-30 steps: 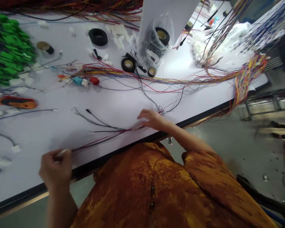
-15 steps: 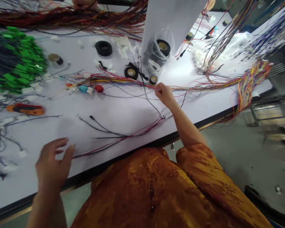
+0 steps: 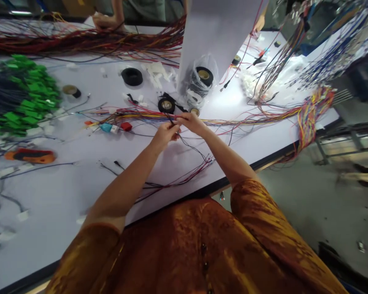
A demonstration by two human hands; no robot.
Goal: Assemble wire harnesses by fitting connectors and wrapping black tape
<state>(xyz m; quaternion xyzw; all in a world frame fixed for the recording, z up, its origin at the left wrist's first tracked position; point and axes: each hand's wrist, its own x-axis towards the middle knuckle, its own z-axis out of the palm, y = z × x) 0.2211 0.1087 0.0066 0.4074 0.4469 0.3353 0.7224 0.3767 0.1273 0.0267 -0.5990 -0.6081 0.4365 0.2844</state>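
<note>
My left hand [image 3: 166, 135] is closed on thin black wires [image 3: 188, 146] that trail down to the right. Right beside it, my right hand [image 3: 190, 122] pinches red wires at the upper edge of a long multicoloured wire bundle [image 3: 233, 122]. The fingertips of both hands nearly meet, and the exact grip between them is partly hidden. Blue, white and red connectors [image 3: 126, 126] sit at the bundle's left end. A roll of black tape [image 3: 166, 105] lies just behind my hands. Nearer my body rests a loose group of dark red and black wires [image 3: 190, 177], partly covered by my left forearm.
Green connectors [image 3: 30, 106] on dark wires are heaped at the left, with an orange-and-black cutter [image 3: 30, 155] in front. A grey upright panel [image 3: 214, 32] and bagged tape rolls [image 3: 204, 77] stand behind. Another person's hand [image 3: 106, 21] is at the far red wires [image 3: 79, 45].
My left hand has moved from the near left up to the bundle and closed on the black wires. My right hand has shifted slightly left along the bundle. The view has tilted a little.
</note>
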